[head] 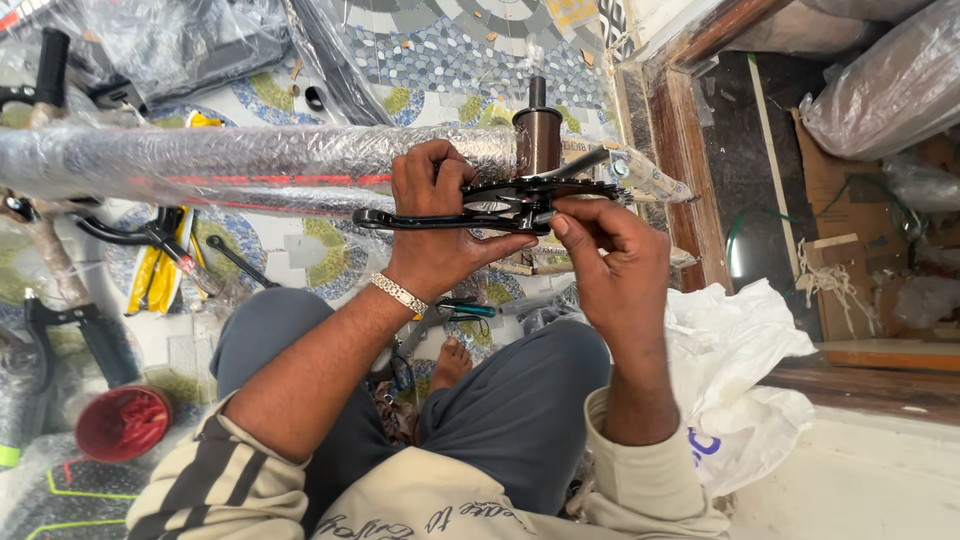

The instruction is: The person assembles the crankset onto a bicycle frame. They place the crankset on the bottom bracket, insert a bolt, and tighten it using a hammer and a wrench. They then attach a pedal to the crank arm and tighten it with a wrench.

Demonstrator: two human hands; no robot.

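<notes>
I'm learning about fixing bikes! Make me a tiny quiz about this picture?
1. True or false: both hands touch the black crank arm.
2. Which wrist wears a bracelet? A) left B) right
3. What colour is the round tub on the floor at the left?

Key:
1. True: the left hand grips it and the right hand fingers pinch its hub end.
2. A
3. Red

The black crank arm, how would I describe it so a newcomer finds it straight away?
Start at the long foil-wrapped frame tube crossing the upper picture. Just below its right end, the left hand and right hand grip the black crank arm. Unlike the wrapped tubes around it, it is bare, flat, glossy black metal.
</notes>
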